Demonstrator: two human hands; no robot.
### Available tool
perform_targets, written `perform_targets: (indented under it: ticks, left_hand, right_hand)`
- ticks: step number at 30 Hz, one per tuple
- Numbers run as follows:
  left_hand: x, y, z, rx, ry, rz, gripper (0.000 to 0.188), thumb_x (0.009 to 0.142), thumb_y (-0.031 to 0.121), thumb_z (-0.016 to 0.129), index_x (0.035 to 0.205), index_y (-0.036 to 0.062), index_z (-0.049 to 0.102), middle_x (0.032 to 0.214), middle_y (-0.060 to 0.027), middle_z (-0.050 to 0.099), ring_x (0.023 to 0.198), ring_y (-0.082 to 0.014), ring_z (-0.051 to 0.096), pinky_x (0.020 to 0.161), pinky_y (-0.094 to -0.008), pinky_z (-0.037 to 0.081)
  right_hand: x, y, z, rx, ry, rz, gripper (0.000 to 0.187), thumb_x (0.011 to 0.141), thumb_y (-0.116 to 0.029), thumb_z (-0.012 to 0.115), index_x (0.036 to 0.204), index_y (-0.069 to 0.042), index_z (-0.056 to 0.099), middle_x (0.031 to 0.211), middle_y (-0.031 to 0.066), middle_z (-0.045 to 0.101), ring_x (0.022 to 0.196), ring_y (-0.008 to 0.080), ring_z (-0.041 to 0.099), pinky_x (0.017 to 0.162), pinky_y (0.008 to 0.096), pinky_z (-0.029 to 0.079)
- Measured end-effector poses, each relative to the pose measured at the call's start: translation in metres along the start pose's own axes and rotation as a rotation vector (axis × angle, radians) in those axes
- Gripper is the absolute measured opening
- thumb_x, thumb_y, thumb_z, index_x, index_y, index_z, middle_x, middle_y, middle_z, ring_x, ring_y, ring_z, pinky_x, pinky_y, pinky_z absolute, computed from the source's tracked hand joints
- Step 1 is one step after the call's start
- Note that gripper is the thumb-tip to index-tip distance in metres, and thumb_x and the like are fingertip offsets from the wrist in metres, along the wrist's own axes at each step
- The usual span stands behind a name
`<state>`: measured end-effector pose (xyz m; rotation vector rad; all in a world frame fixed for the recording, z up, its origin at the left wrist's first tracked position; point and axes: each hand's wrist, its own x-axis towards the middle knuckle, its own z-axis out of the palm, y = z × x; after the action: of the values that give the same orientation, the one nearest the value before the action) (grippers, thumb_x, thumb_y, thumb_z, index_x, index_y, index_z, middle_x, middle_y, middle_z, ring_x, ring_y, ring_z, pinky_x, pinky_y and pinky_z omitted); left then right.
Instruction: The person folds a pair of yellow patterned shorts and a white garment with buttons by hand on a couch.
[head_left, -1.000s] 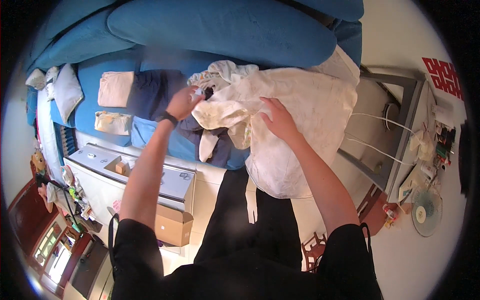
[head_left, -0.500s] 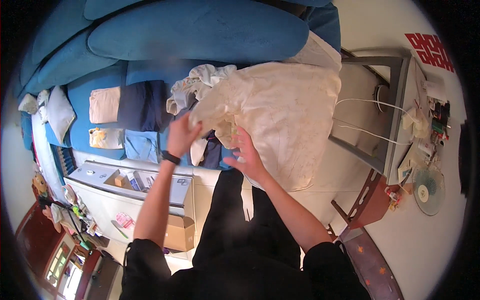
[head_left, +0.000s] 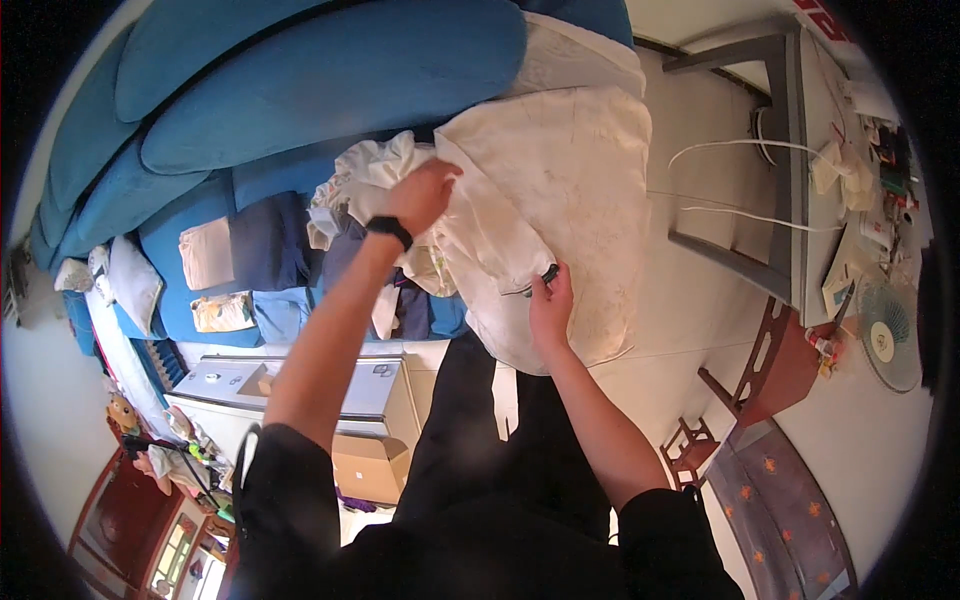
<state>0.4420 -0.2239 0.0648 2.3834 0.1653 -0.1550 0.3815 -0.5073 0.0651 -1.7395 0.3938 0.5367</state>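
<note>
A cream-white garment (head_left: pixel 493 235) lies partly spread over a cream cloth cover (head_left: pixel 600 200) at the right end of the blue sofa. My right hand (head_left: pixel 552 305) pinches the garment's near right end, where a small dark piece shows by the thumb. Over the garment's upper left part is my left hand (head_left: pixel 425 195), wearing a black wristband; its fingers reach out to the right, slightly bent. Beside that hand is a heap of crumpled pale clothes (head_left: pixel 355 175). Dark and light clothes (head_left: pixel 410 310) lie just below it.
Folded clothes, including a navy pile (head_left: pixel 268 240) and a pink one (head_left: pixel 207 252), rest on the sofa (head_left: pixel 330 90). A white cabinet (head_left: pixel 375 385) and cardboard box (head_left: pixel 370 468) stand at near left. To the right are a grey frame (head_left: pixel 785 130), white cable (head_left: pixel 740 145) and fan (head_left: pixel 885 340).
My right hand has gone from open and empty to pinching the garment, slightly right and down. The garment now stretches farther right over the cover. My left hand has moved up and right.
</note>
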Motion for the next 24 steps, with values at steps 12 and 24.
perform_targets:
  ticks: [12,24]
  left_hand:
    - [0.102,-0.075,0.034,0.354,-0.490,0.252,0.031,0.085,0.006,0.059,0.116,0.0093,0.064,0.117,-0.0125,0.064,0.115,-0.0350,0.057,0.102,-0.0459,0.046]
    - [0.090,-0.090,0.008,0.672,-0.153,0.117,0.025,0.091,0.020,0.062,0.114,0.0111,0.061,0.117,-0.0121,0.061,0.109,-0.0364,0.059,0.092,-0.0457,0.051]
  right_hand:
    - [0.012,0.018,-0.006,-0.101,0.022,-0.057,0.070,0.086,-0.003,0.069,0.146,-0.013,0.034,0.086,0.0083,0.063,0.078,0.0206,0.064,0.074,0.0334,0.053]
    - [0.023,0.016,-0.020,0.036,0.068,-0.022,0.052,0.092,-0.004,0.065,0.139,-0.009,0.043,0.103,0.0094,0.059,0.086,0.0187,0.064,0.077,0.0305,0.055]
